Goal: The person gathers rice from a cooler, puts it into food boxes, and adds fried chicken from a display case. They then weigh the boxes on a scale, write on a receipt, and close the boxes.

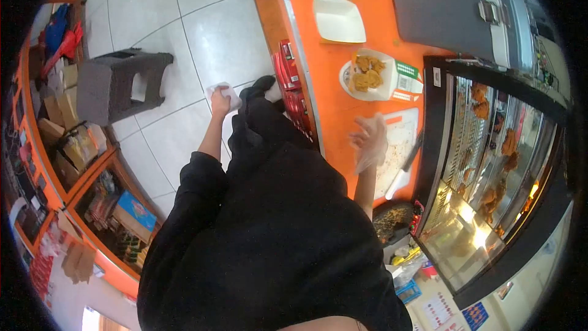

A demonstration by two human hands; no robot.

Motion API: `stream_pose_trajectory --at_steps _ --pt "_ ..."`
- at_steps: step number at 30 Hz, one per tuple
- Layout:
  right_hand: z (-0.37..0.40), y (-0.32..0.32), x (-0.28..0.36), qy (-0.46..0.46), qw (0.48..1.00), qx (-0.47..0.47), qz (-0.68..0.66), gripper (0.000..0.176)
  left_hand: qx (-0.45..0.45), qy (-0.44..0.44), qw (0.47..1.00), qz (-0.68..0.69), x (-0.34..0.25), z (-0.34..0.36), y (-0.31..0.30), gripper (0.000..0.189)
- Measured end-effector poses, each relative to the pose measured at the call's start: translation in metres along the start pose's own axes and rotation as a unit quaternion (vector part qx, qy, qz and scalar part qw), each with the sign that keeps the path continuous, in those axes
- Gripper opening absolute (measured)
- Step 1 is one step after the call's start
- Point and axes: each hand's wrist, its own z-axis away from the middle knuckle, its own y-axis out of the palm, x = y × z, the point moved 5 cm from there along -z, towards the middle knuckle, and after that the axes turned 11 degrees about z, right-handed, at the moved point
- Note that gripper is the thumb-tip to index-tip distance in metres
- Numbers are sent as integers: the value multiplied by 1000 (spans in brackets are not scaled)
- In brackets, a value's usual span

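My left hand (220, 102) is off the counter over the tiled floor, its fingers closed round a crumpled white sheet (232, 95), perhaps tissue or thin plastic. A clear disposable glove covers my right hand (371, 141), which is slightly blurred, fingers apart and holding nothing. It overlaps the near edge of a white cutting board (401, 132) strewn with crumbs. Across that board lies a knife with a white handle (398, 185). Beyond my right hand, a white paper box (386, 90) holds fried chicken pieces (369, 73). Farther along sits another open paper box (340, 22) with nothing in it.
To the right stands a heated glass display case (496, 147) with fried pieces on racks. A large grey box with a latch (441, 9) rests on the orange counter (343, 125). Red packages (291, 79) line the counter's side. Left are a grey stool (110, 83) and orange shelves (64, 193).
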Motion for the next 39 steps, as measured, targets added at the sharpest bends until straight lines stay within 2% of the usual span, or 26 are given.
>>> stream_pose_trajectory --at_steps 2,5,8,11,14,17,20,23,24,26,29,32,35,37,39 --pt "13 22 22 21 996 -54 64 40 -18 25 998 46 -16 -11 -4 36" --pt "-18 30 17 18 996 -55 73 42 -28 75 992 95 -55 -20 -16 36" --pt "-85 10 -1 -23 991 7 -131 54 -40 99 987 123 -81 -28 -26 34" --pt "-86 -13 7 -46 980 98 -167 41 -48 97 982 156 -91 -29 -38 32" --pt "-51 -17 25 -4 997 -83 -5 30 -60 89 977 186 -101 -31 -47 31" --pt "-31 8 24 44 998 16 37 30 -67 98 973 200 -104 -36 -52 31" --pt "-59 18 7 32 998 27 39 36 -48 81 973 209 -123 -38 -48 30" --pt "-76 4 14 -56 998 -11 -39 39 -37 102 972 209 -146 -36 -48 28" --pt "-77 -7 16 -37 999 -10 -7 40 -33 104 971 214 -152 -36 -46 28" --pt "-59 -18 38 0 998 -8 56 42 -33 144 968 204 -174 -32 -49 27" --pt "-54 -20 46 4 992 -72 105 41 -32 190 964 184 -207 -24 -53 25" --pt "-53 -6 45 47 995 5 88 36 10 203 968 149 -249 -25 -45 29" --pt "-78 7 36 -87 980 49 174 25 42 204 977 49 -316 -17 -32 43" --pt "-85 16 39 -107 986 75 100 20 58 199 978 -33 -347 -17 -15 56" --pt "-93 30 40 -127 987 84 58 16 107 155 975 -120 -373 -14 6 55"
